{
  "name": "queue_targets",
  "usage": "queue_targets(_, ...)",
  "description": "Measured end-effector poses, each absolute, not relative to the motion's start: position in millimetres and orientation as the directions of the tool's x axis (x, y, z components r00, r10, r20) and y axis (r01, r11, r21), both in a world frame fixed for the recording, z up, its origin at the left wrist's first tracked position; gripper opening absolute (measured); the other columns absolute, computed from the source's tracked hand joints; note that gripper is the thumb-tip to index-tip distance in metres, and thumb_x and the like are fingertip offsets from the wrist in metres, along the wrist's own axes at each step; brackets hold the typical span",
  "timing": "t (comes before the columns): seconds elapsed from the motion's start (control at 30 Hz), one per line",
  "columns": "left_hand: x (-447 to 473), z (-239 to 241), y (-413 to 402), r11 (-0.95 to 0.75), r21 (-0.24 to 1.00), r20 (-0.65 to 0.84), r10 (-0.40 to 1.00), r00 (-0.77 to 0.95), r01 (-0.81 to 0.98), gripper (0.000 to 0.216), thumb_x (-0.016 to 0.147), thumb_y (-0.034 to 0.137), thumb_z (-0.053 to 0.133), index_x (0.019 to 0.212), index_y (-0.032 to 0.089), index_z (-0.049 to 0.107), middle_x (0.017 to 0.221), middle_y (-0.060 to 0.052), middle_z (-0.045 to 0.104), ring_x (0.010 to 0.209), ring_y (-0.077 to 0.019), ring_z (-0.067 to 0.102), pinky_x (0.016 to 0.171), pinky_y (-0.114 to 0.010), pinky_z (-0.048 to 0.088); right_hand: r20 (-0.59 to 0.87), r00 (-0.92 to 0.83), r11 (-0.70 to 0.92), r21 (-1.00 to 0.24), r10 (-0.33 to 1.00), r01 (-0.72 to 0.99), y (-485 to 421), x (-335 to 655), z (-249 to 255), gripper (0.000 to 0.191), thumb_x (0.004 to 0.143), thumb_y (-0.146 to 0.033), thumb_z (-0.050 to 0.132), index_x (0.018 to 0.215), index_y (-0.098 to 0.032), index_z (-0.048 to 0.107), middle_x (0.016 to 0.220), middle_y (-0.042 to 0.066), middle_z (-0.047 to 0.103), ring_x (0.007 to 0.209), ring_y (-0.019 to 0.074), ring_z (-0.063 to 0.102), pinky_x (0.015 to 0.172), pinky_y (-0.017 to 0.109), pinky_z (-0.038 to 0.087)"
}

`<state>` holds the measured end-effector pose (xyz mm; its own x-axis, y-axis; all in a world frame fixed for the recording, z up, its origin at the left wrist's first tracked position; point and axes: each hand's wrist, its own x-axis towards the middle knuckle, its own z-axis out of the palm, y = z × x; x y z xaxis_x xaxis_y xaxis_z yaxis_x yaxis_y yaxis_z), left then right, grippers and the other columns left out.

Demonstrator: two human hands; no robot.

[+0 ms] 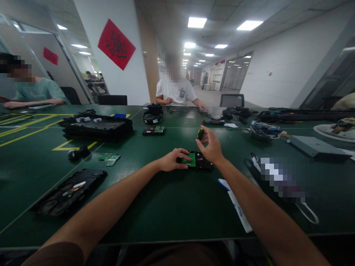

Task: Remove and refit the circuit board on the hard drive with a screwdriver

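Note:
A hard drive [204, 163] lies on the green table in front of me, with its green circuit board [189, 159] facing up. My left hand [173, 160] grips its left end, the fingers over the board and the thumb along the near edge. In my right hand [211, 146] is a screwdriver [200, 133] with a black and yellow handle, pinched between fingers and thumb. It stands nearly upright, its thin shaft reaching down to the drive near the board's edge. The exact spot under the tip is too small to make out.
Left lie a black casing part [70, 192], a loose circuit board [110, 159] and stacked black trays [97, 125]. Beyond my hands is another hard drive [154, 130]. Right are a white-and-blue packet [239, 210], a grey metal box [318, 146] and cables [264, 130]. A person sits opposite.

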<state>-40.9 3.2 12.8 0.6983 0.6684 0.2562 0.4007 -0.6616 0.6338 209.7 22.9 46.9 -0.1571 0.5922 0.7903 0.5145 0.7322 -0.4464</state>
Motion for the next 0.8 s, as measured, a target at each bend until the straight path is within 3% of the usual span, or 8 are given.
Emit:
queue_targets(0.6,-40.8,11.1,3.8,-0.646,0.659,0.247,0.67,0.701,0.386,0.036,0.085,0.039,0.083,0.12,0.033,0.077,0.146,-0.007,0.053,0.135,-0.029,0.049,0.113,-0.047,0.043,0.762,-0.147,0.708,-0.488,0.631,0.51,24.3,210.5,47.2,0.068,0.091,-0.029,0.065,0.154,-0.03,0.04,0.132,0.012,0.062,0.092,0.0232,0.068,0.078,0.042,0.065)
queue_targets(0.8,-40.6,13.2,2.2,-0.655,0.647,0.252,0.668,0.701,0.391,0.035,0.084,0.037,0.083,0.119,0.033,0.078,0.146,-0.007,0.053,0.137,-0.0297,0.048,0.116,-0.05,0.039,0.775,-0.165,0.722,-0.457,0.61,0.52,22.0,210.5,48.9,0.061,0.091,-0.031,0.065,0.149,-0.03,0.046,0.126,0.011,0.061,0.091,0.0226,0.067,0.076,0.041,0.065)
